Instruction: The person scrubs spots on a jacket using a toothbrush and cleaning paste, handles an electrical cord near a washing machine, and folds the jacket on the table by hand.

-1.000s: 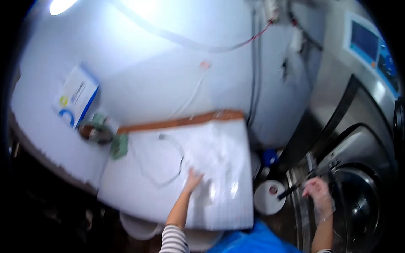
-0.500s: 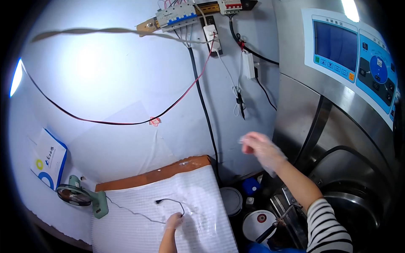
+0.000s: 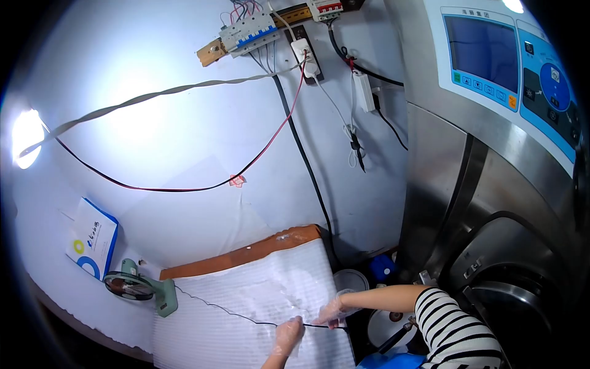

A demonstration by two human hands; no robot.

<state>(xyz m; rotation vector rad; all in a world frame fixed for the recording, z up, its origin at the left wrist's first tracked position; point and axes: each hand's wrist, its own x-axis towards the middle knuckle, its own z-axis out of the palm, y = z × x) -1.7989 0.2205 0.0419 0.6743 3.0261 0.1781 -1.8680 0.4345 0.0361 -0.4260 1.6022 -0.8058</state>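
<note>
A thin dark power cable runs from a small green desk fan across the white-covered table. My left hand, in a clear plastic glove, is closed around the cable close to the table's front. Just to the right, my right hand, also in a clear glove, reaches down onto the same cable, its fingers appearing to pinch it. Past the right hand, the cable continues toward the table's right edge. Whether its plug end hangs there I cannot make out.
A large steel machine with a control panel stands at right. A white lid and a round bucket sit below the table's right side. Breakers and hanging wires are on the wall. A blue-edged booklet leans behind the fan.
My right hand has come down from in front of the wall to the cable. My left hand has shifted right, and the cable's curled end now stretches rightward. The camera view has shifted.
</note>
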